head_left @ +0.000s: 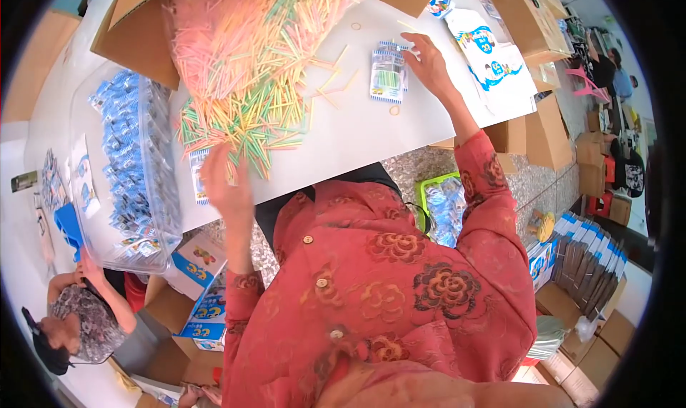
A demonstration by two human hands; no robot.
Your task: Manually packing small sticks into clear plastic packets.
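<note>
A big heap of thin pastel sticks (236, 79), pink, yellow and green, spills from a clear bag onto the white table. My left hand (227, 183) is at the heap's near edge, smeared by motion, with its fingers among the sticks. Partly under that hand lies a blue-and-white packet (199, 166). To the right, a small stack of clear-windowed packets (387, 76) lies flat, green sticks showing through the top one. My right hand (430, 63) is beside the stack's upper right corner, its fingers apart and the thumb by the packet edge.
A clear plastic bin (171, 186) full of blue packets stands left of the heap. Printed white bags (493, 61) lie at the right. Below the table edge sits a green-rimmed basket (423, 193) of packets. Another person (89, 315) works at the left. Rubber bands (394, 111) dot the table.
</note>
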